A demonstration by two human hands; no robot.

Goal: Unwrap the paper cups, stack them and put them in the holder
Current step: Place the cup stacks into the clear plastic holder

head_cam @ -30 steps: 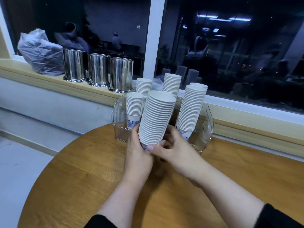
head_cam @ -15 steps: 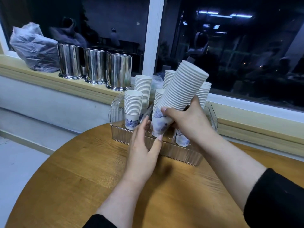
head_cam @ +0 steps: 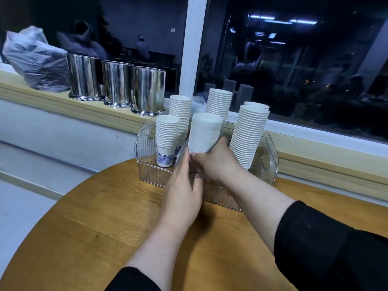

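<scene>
Cup stack: the blurred middle stack (head_cam: 204,133) stands in the clear holder (head_cam: 270,164), at the front, between a short stack (head_cam: 167,131) at 9 o'clock and a tall leaning stack (head_cam: 248,135) at 3 o'clock.
Right hand: the right hand (head_cam: 216,162) curls its fingers round the stack's base.
Left hand: the left hand (head_cam: 181,185) lies with straight fingers against the base and holder front, gripping nothing.
Handling: probably light, thin-walled and easily crushed; a tall stack bends or topples, so hold it low with gentle pressure.
Table: round wooden table (head_cam: 84,227) under the holder.
</scene>
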